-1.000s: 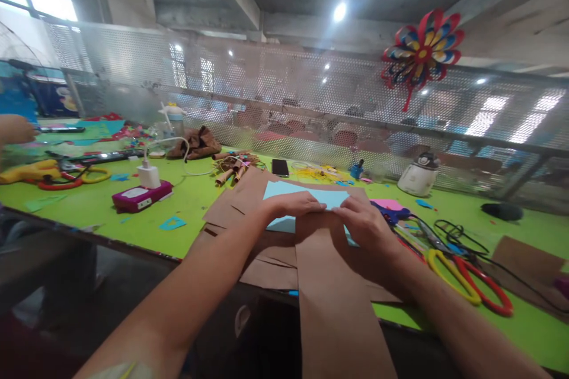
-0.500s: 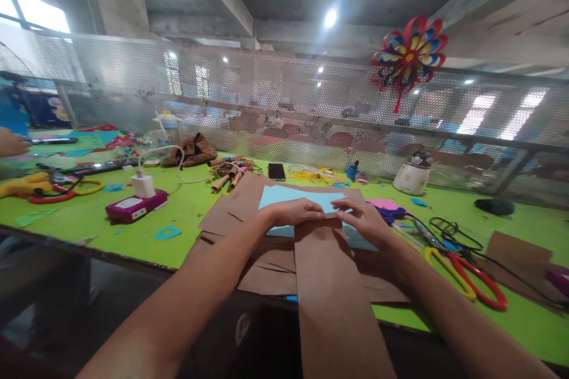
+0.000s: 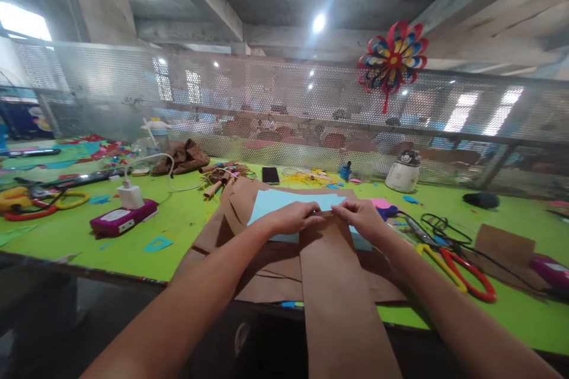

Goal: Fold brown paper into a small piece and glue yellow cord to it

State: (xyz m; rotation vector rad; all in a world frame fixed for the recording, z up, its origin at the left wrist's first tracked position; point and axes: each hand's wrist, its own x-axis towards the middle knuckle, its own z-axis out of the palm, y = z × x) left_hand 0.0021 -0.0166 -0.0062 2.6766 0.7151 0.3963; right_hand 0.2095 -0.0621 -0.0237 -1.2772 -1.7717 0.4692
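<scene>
A long brown paper strip [image 3: 338,290] runs from the green table [image 3: 186,219] over its front edge toward me. Its far end lies on a light blue sheet [image 3: 275,201], which rests on a stack of brown paper sheets [image 3: 262,272]. My left hand [image 3: 291,218] and my right hand [image 3: 362,216] meet at the strip's far end. Both have their fingers closed in a pinch on that edge, thumbs nearly touching.
Red and yellow scissors [image 3: 457,269] with black cables lie to the right, beside brown cardboard [image 3: 504,246]. A magenta box with a white charger [image 3: 124,216] sits at the left. A black phone [image 3: 269,175], rolled paper tubes [image 3: 217,180] and a white appliance [image 3: 402,173] stand near the mesh fence.
My right hand has slid left along the strip's end to meet the left hand, and both now pinch the edge. The view has panned slightly right.
</scene>
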